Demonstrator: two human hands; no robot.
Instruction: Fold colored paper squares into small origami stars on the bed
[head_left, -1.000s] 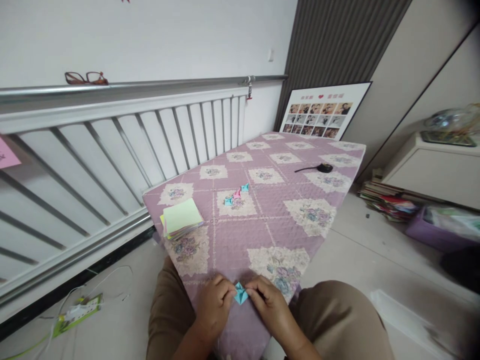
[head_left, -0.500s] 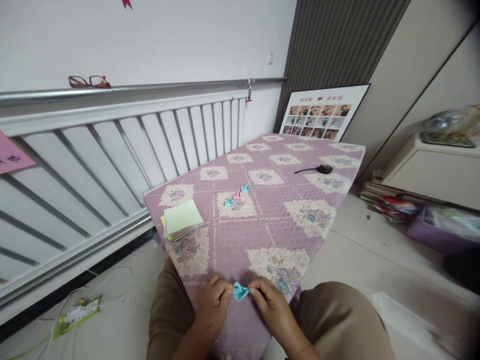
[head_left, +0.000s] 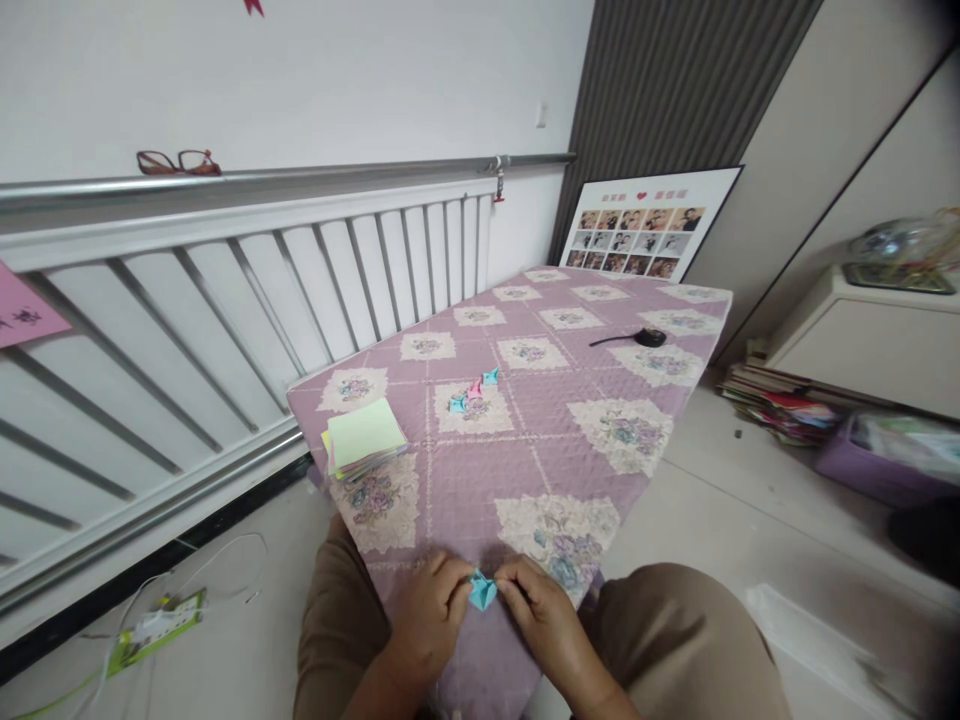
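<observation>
A small folded piece of blue paper (head_left: 482, 591) is held low over the near end of the table, between both hands. My left hand (head_left: 433, 605) pinches its left side with thumb and forefinger. On the opposite side, the fingertips of my right hand (head_left: 537, 603) are closed on its right corner. Farther up the cloth stand three little folded paper pieces in a slanting row: a blue one (head_left: 457, 404), a pink one (head_left: 474, 389) and another blue one (head_left: 490, 377). To their left lies a stack of coloured paper squares (head_left: 366, 437), pale green on top.
A flowered purple cloth covers the table (head_left: 480, 470). A black tape-like roll (head_left: 649, 338) with a loose tail lies at the far right. Along the left runs a white radiator (head_left: 247, 310), with glasses (head_left: 178, 163) on the pipe above. A power strip (head_left: 157, 632) rests on the floor.
The blue paper has turned a little between my fingers and looks narrower. My hands have drawn slightly closer together. The pieces on the table stay where they were.
</observation>
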